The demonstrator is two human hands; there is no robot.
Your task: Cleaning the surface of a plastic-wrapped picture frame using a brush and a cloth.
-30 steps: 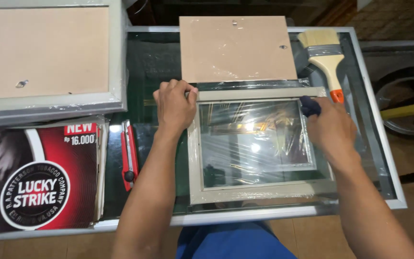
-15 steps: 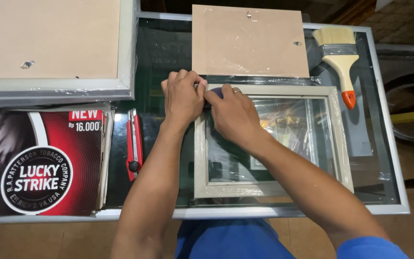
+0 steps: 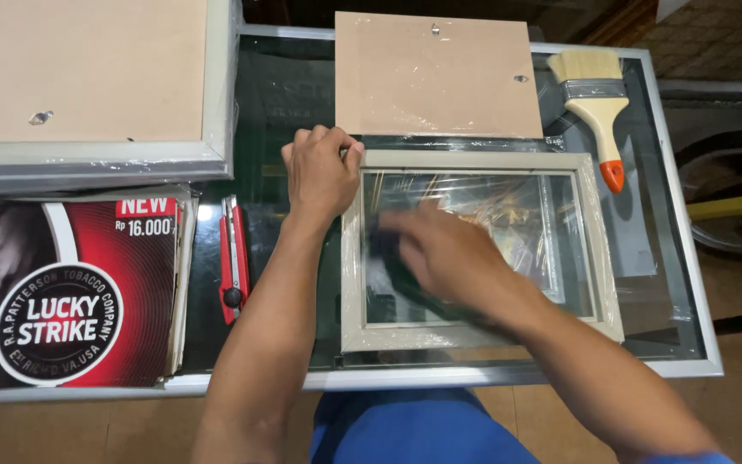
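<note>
Framing workshop: picture frame [image 3: 479,335], backing board [image 3: 435,77], paintbrush [image 3: 596,107]

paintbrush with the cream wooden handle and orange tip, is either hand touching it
No, the paintbrush lies alone at the far right, while the left hand presses the pale picture frame's corner and the right hand is over its glass.

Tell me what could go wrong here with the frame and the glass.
The left hand pins only one corner of the frame, so it might twist as the blurred right hand sweeps the glass. The cutter lies close beside the left forearm; an elbow shift could knock it.
</note>
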